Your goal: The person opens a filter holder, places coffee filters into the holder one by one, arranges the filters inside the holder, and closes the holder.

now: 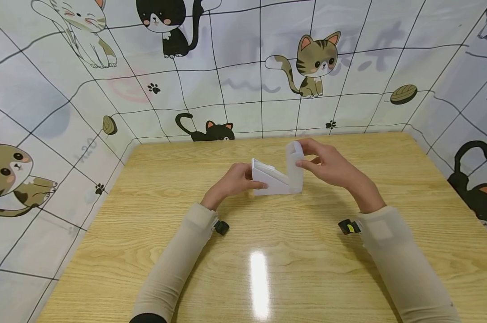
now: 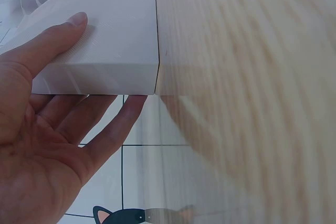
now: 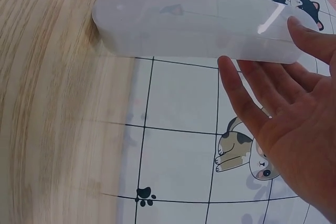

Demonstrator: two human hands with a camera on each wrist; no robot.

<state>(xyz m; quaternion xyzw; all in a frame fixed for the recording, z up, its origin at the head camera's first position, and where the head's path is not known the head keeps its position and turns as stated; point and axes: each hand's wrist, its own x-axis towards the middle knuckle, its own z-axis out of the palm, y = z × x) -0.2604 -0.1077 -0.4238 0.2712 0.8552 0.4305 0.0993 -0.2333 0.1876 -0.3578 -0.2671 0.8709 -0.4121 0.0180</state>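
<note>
A white box (image 1: 269, 181) with a slanting top stands on the wooden table. At its right end, a frosted, see-through plastic cover (image 1: 295, 168) stands upright, its rounded end up. My left hand (image 1: 238, 178) grips the box at its left end. In the left wrist view the thumb (image 2: 65, 32) lies along one broad side of the box (image 2: 115, 30), with the fingers at its far side. Near the top of the cover (image 3: 194, 27), my right hand (image 1: 326, 161) holds it between thumb and fingers. What lies inside the box is mostly hidden.
The wooden table (image 1: 178, 215) reaches to a wall (image 1: 243, 89) covered with a cat-patterned, tile-lined sheet at the back and sides. A bright light reflection (image 1: 259, 282) shows on the tabletop near the front. Both forearms wear pale sleeves, with small dark devices at the wrists.
</note>
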